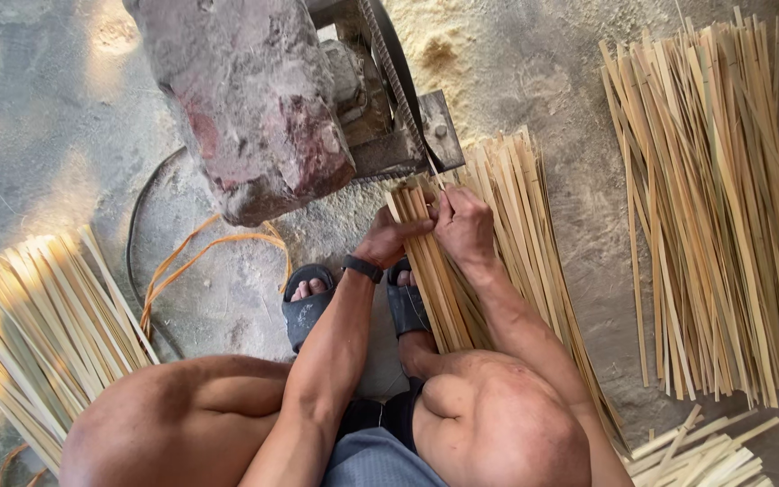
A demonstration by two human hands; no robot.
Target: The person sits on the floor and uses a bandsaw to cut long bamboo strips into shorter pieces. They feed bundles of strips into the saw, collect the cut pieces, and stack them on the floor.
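Both our hands sit just below the machine [272, 99]. Right hand [463, 225] closed over a handful of strips [435, 280], their top ends touching the machine's belt wheel [398, 86]. Left hand [388, 242] closed on the same strips from the left side; a dark band on that wrist.

The held strips run down from the machine, across our sandals [304, 307], to the right knee. Under and just right of them lies a flat pile [534, 234] fanned on the floor.

Well right of the machine, a big heap [723, 207], loosely spread. Lower left of the machine, a paler stack [38, 325]. Sawdust [448, 50] banked right of the machine's top.

Judgement: work is partway. Sawdust and the sorted piles suggest much already cut; which pile is finished we cannot tell. The handful and the pile beneath it look yet to be done.
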